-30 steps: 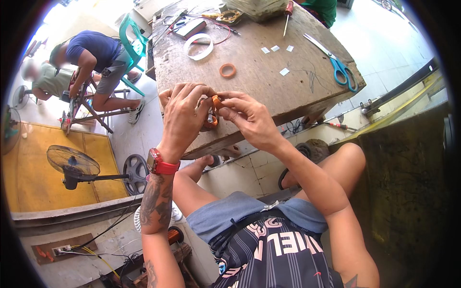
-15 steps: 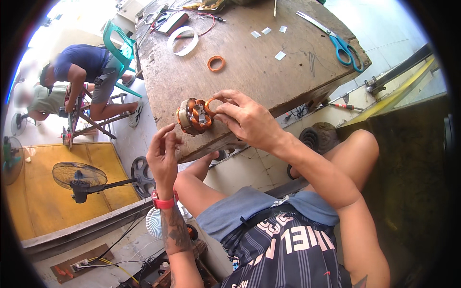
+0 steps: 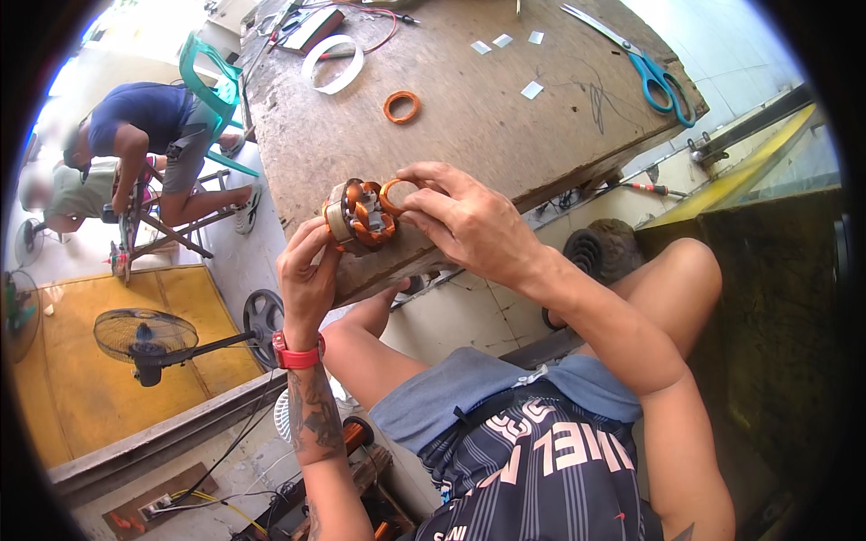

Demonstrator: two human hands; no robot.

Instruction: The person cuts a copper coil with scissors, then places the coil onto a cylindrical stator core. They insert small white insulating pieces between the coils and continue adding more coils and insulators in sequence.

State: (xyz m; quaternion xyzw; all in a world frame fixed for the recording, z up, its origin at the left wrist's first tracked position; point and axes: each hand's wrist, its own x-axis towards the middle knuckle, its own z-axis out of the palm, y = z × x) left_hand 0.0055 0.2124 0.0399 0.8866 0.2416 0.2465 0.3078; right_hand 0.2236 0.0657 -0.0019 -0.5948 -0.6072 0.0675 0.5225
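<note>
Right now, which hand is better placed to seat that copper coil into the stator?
Right. The right hand already pinches the copper coil at the stator top; the left hand cradles the stator from below, likely steadying it.

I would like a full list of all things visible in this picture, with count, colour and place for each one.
motor stator: one, metal core with orange copper coils, held at the near table edge
loose coil: one, orange, on the table
tape roll: one, white, far left of the table
scissors: one, blue handles, table's right side
paper bits: several, white, far part of the table
wooden table: one, brown, worn
standing fan: one, black, on the yellow floor at left
green chair: one, upper left
seated person: one, blue shirt, upper left
left hand: one, red wristband, under the stator
right hand: one, fingers on the stator's coil
</note>
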